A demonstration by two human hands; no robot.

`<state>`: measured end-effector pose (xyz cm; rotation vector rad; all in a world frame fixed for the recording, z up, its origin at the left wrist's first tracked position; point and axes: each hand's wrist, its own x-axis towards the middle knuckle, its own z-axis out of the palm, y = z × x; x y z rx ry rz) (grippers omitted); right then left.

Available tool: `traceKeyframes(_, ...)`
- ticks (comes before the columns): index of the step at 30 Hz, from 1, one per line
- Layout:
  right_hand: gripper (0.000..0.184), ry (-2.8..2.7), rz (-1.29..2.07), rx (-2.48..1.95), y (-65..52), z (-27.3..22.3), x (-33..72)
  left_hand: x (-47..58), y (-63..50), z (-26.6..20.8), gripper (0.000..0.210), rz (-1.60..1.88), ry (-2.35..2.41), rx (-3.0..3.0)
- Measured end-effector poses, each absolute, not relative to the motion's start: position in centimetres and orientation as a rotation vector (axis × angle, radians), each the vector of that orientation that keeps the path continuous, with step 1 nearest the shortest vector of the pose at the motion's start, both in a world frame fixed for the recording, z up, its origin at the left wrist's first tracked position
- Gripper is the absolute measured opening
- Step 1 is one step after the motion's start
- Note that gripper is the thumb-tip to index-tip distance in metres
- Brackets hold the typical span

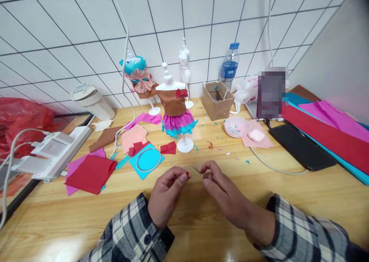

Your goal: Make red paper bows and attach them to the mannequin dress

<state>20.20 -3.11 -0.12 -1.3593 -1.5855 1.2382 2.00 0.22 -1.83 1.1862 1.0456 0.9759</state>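
Plaid sleeves (123, 229) lead to the left hand (167, 194), which pinches a tiny red scrap (188, 174) above the wooden table (86, 219), and the right hand (223, 193), which pinches a slim metal tool (198, 172) just beside it.

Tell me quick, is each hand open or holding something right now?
Left hand: closed, pinching a small red piece.
Right hand: closed, holding a slim pointed tool.
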Motion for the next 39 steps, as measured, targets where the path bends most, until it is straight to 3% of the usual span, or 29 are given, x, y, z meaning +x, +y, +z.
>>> traceKeyframes(3, 0.028, -1.610, 1.270, -1.337, -3.6, -0.1, 19.8, 2.1, 0.0, -1.7, 0.018, 0.951, 1.049, 1.152)
traceKeyframes(5, 0.032, -1.663, 1.282, -1.355, -3.6, -0.1, 19.7, 2.3, 0.0, -1.4, 0.019, 0.926, 1.052, 1.168)
traceKeyframes(39, 0.030, -1.849, 1.146, -1.439, -3.6, -0.8, 19.4, 2.8, -0.2, -0.3, 0.022, 0.817, 1.121, 1.382)
